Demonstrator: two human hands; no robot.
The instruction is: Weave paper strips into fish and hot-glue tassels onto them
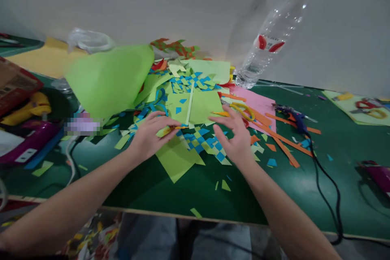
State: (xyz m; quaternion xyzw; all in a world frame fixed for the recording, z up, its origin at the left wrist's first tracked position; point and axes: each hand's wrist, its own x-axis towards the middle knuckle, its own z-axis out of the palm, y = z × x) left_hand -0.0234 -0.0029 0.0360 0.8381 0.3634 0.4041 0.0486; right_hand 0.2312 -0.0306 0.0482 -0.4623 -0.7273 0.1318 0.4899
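Observation:
My left hand [154, 136] is closed in a pinch on a slim yellow item [165, 131] with an orange tip. What exactly it is I cannot make out. My right hand [233, 132] hovers over the paper with its fingers apart. By its fingertips shows a narrow yellow piece [217, 113], apparently not gripped. Between the hands lies a light green sheet [202, 103] with a pale strip [190, 103] across it. Just below are woven blue-and-green checkered paper pieces [199, 141]. Yellow-handled scissors [243, 110] lie beyond my right hand.
A clear plastic bottle [268, 40] stands at the back right. A blue glue gun [295, 120] with a black cable lies on the right, near orange paper strips [283, 142] and pink paper [256, 103]. A large green sheet [112, 77] bulges up at left, beside a purple box [30, 142].

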